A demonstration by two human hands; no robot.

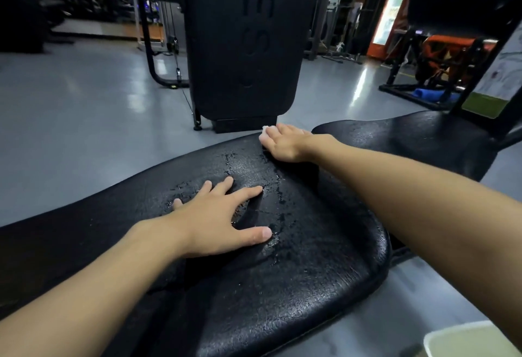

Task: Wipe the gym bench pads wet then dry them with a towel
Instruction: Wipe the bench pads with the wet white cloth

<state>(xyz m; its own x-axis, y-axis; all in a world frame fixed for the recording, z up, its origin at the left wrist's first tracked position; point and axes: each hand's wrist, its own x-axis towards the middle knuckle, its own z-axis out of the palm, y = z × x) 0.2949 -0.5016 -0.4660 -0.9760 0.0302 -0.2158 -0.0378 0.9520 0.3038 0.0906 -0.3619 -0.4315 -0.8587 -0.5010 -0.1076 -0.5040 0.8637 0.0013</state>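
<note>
Bench pad [296,272]: black, wet-streaked, directly below. Left hand [217,223] splayed flat on it, empty, likely bracing. Right hand [285,141] presses white cloth [266,129] at far edge, wet-wiping.

**Both arms stretched forward, palms down**

The left hand [217,218] lies flat on the bench pad [310,286], fingers [248,191] spread wide and thumb angled out to the side, its bare forearm running back toward the lower left. The right arm reaches farther, almost fully extended, to the pad's far edge. There the right hand [282,143] presses palm down, fingers together over a small white cloth [265,129] that peeks out past the fingertips.
</note>
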